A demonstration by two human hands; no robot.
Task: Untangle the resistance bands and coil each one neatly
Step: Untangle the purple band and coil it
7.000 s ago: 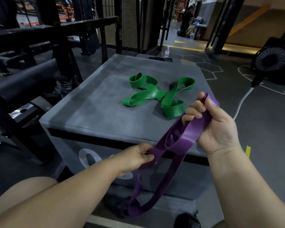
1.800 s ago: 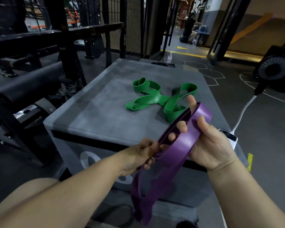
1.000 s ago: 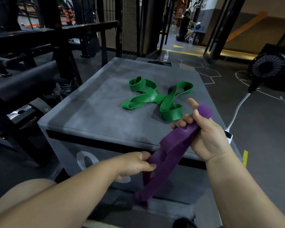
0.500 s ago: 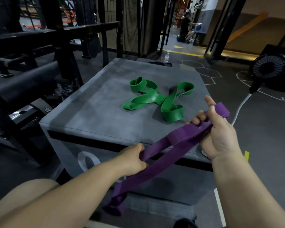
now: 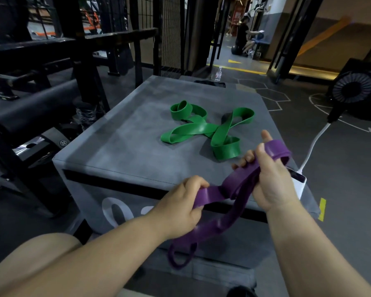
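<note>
Above the box's (image 5: 124, 151) near edge, both hands grip the purple band (image 5: 234, 185): left hand (image 5: 180, 207) apparently pinching a fold, right hand (image 5: 272, 181) curled round its upper end. Green band (image 5: 204, 129) lies tangled on top.

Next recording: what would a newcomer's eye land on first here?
The purple band, gripped between both hands in the foreground: the left hand holds it low, the right hand its upper end, and its tail loop hangs in front of the grey box. Behind, the green band lies twisted, uncoiled, on the box's top.
</note>
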